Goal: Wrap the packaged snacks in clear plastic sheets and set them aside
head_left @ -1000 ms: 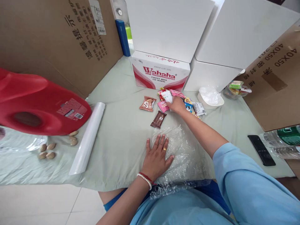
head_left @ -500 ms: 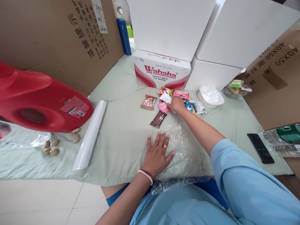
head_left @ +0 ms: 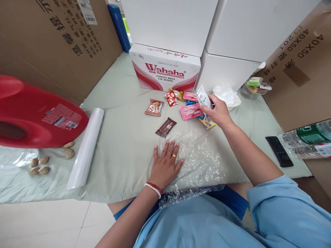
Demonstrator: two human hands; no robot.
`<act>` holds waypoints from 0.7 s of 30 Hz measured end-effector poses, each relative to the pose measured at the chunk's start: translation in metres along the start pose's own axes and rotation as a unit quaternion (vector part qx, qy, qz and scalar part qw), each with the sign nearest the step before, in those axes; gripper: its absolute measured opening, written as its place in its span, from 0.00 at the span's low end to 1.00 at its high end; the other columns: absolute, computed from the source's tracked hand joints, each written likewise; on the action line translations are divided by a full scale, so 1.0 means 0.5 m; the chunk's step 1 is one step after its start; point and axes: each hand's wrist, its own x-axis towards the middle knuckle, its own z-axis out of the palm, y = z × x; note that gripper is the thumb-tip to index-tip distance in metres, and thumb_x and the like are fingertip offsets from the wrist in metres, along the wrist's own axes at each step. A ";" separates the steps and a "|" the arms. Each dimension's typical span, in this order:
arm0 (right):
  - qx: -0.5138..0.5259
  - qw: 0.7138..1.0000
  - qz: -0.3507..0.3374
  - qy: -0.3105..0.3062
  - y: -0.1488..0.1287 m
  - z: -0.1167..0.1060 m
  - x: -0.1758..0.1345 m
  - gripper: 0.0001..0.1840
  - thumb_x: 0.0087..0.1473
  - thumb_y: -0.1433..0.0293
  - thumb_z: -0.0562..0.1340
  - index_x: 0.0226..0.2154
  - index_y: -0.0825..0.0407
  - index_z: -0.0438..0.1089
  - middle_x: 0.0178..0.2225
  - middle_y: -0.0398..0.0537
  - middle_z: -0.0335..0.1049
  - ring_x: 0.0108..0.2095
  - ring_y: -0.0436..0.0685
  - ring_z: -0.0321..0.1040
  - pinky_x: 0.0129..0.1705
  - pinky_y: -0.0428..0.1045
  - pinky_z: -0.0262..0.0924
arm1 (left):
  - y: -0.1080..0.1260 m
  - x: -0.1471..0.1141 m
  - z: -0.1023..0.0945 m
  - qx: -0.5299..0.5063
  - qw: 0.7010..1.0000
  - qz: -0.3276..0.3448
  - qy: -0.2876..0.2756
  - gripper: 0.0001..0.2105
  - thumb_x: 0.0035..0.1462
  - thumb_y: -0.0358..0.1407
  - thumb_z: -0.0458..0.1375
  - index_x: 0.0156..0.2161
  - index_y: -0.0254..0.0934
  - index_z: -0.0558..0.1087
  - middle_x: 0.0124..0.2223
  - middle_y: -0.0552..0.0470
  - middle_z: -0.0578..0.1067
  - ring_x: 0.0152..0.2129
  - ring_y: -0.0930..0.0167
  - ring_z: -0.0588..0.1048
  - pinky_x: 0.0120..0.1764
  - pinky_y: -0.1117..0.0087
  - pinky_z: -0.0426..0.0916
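My right hand [head_left: 218, 110] pinches a small white snack packet [head_left: 203, 98] above the pile of wrapped snacks. Under it lie pink packets [head_left: 190, 112] and a yellow packet [head_left: 207, 122], partly hidden by the hand. A red packet [head_left: 171, 98] rests to the left of the pile. Farther left is a brown round-snack packet [head_left: 154, 107], and nearer to me a dark brown bar [head_left: 166, 127]. My left hand [head_left: 165, 165] lies flat, fingers spread, on the edge of a clear plastic bag [head_left: 199, 158] that overhangs the table's front edge.
A Wahaha box [head_left: 165, 70] and white boxes stand at the back. On the left are a red jug [head_left: 51, 117], a white roll [head_left: 86, 148] and several nuts [head_left: 40, 165]. To the right are a lined white bowl [head_left: 227, 96], a snack tub [head_left: 254, 88], a phone [head_left: 279, 151] and bottles [head_left: 310, 136].
My right hand has moved right and lifted the white packet off the pile, leaving the red and pink packets more exposed. My left hand stays flat on the bag. The view has shifted slightly.
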 end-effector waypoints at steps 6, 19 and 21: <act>-0.048 0.973 -0.106 -0.199 -0.047 -0.023 -0.104 0.31 0.55 0.62 0.65 0.61 0.51 0.71 0.49 0.51 0.77 0.47 0.63 0.71 0.52 0.57 0.66 | 0.000 0.001 -0.002 0.010 1.000 -0.002 -0.007 0.27 0.75 0.45 0.44 0.73 0.39 0.57 0.75 0.42 0.56 0.74 0.56 0.52 0.71 0.33 0.41; -0.037 0.948 -0.169 -0.266 0.072 0.102 -0.339 0.43 0.59 0.63 0.71 0.71 0.49 0.57 0.66 0.63 0.63 0.62 0.71 0.61 0.63 0.69 0.60 | -0.054 0.003 -0.017 0.013 1.000 -0.023 -0.003 0.27 0.75 0.44 0.40 0.74 0.40 0.55 0.76 0.42 0.54 0.74 0.56 0.53 0.71 0.34 0.38; -0.015 0.955 -0.160 -0.248 0.085 0.095 -0.346 0.43 0.60 0.61 0.70 0.72 0.47 0.56 0.65 0.62 0.64 0.62 0.71 0.62 0.62 0.68 0.62 | -0.065 -0.004 -0.018 0.028 0.999 -0.037 -0.005 0.28 0.75 0.45 0.39 0.74 0.39 0.55 0.76 0.41 0.54 0.73 0.56 0.54 0.71 0.34 0.36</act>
